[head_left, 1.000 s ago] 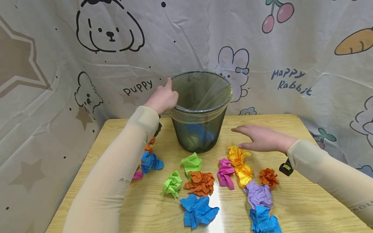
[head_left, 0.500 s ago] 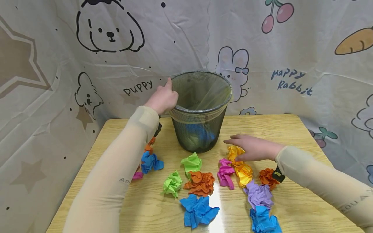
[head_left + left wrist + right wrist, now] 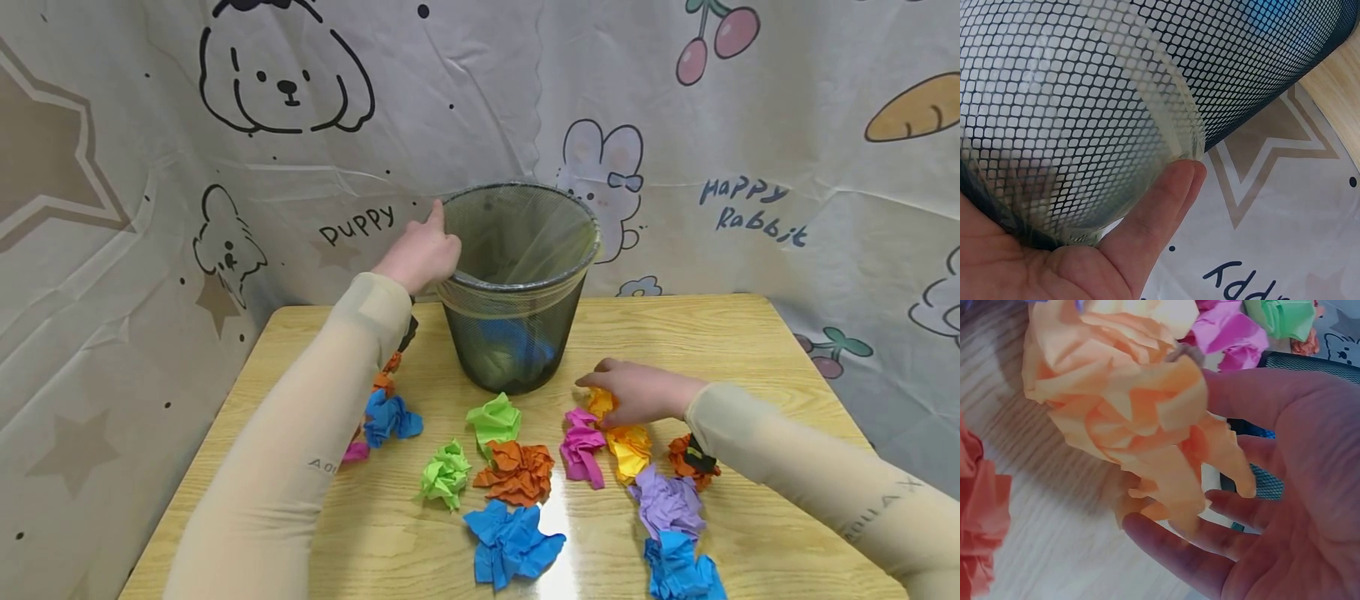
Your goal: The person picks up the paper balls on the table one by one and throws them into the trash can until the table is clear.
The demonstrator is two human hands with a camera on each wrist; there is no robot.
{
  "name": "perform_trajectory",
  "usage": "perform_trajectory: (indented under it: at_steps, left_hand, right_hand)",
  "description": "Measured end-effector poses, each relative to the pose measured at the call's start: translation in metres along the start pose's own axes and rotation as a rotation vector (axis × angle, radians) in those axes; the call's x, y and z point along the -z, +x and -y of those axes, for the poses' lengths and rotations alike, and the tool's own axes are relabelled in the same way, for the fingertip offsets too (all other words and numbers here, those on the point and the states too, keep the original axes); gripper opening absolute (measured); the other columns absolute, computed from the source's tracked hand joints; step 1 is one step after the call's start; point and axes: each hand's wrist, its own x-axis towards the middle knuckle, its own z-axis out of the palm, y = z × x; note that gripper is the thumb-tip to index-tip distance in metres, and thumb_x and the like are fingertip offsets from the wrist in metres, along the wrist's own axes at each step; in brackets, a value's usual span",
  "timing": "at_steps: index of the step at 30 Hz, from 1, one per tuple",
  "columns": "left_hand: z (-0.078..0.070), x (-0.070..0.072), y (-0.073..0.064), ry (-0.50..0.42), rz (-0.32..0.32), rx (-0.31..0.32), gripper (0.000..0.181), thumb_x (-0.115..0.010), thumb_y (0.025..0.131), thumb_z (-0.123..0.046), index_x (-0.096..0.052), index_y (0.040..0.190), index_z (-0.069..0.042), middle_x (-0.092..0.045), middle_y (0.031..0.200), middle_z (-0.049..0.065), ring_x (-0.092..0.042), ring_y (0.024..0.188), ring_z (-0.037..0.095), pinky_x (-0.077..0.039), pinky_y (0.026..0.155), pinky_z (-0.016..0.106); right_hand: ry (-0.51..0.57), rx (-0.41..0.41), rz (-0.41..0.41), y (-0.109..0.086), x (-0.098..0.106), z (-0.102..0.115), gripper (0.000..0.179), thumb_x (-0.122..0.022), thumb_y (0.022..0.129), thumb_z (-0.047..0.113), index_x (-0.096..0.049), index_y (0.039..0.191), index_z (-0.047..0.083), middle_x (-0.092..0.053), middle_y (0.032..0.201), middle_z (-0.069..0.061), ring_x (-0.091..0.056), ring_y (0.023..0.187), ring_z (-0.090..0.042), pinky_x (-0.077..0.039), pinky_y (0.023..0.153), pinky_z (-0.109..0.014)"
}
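Note:
At the left side of a black mesh wastebasket (image 3: 517,333), my left hand (image 3: 420,254) grips the rim. In the left wrist view its fingers (image 3: 1154,219) lie along the outside of the mesh, over the clear liner. My right hand (image 3: 645,392) is low over the table, around a crumpled yellow-orange paper ball (image 3: 600,402). Seen from the right wrist, thumb and fingers are spread on two sides of that paper ball (image 3: 1147,425), fingertips right at its edges. A second yellow-orange ball (image 3: 628,450) and a magenta one (image 3: 581,450) lie beside it.
More paper balls lie on the wooden table (image 3: 390,533): green (image 3: 445,473), orange (image 3: 517,473), blue (image 3: 510,542), purple (image 3: 667,500). Others sit left, partly behind the left arm, including a blue one (image 3: 392,418). Blue paper shows through the basket's mesh. A printed curtain (image 3: 465,125) hangs behind.
My right hand has moved left and down from above the yellow-orange paper to around the farther ball. The left hand and wastebasket have stayed put.

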Motion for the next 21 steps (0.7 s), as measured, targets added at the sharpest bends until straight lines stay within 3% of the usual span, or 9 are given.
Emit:
perform_trajectory:
  at_steps: [7, 21]
  left_hand:
    - [-0.001, 0.001, 0.0, 0.003, 0.001, 0.0, 0.071, -0.023, 0.107, -0.032, 0.02, 0.161, -0.019, -0.007, 0.166, 0.029, -0.034, 0.054, 0.017, -0.047, 0.068, 0.045]
    - [-0.001, 0.002, -0.001, 0.01, 0.004, -0.005, 0.071, -0.022, 0.105, -0.032, 0.02, 0.162, -0.018, -0.009, 0.165, 0.03, -0.034, 0.055, 0.018, -0.046, 0.07, 0.046]
  right_hand:
    - [0.044, -0.031, 0.025, 0.005, -0.001, 0.002, 0.06, -0.083, 0.083, 0.021, -0.063, 0.138, 0.01, -0.057, 0.127, -0.017, -0.061, 0.105, -0.03, -0.051, 0.096, -0.053]
    - [-0.042, 0.03, -0.01, 0.01, -0.006, -0.01, 0.031, -0.08, 0.085, 0.016, -0.074, 0.115, 0.01, -0.062, 0.108, -0.005, -0.062, 0.096, -0.024, -0.052, 0.094, -0.048]
